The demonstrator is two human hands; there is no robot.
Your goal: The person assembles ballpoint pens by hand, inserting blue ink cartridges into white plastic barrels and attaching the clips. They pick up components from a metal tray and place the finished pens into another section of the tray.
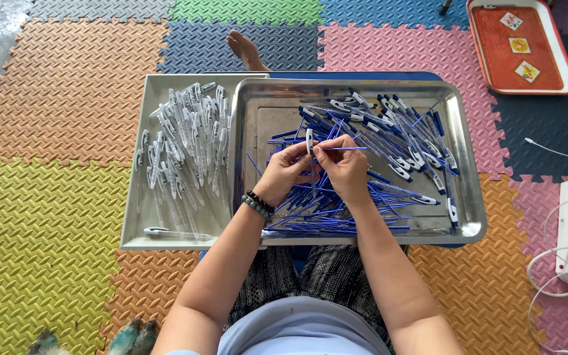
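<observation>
Though fingers hide the join, left hand [284, 172] gripping clear pen barrel [309, 141], right hand [344, 167] pinching blue refill [350, 148].

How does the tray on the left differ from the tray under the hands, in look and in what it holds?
The left tray looks dull and pale; the right tray is shiny metal. The left tray holds clear pen barrels in a loose pile; the right tray holds blue refills and assembled pens. The right tray's edge overlaps the left tray. Both are rectangular and lie on the foam mat.
</observation>
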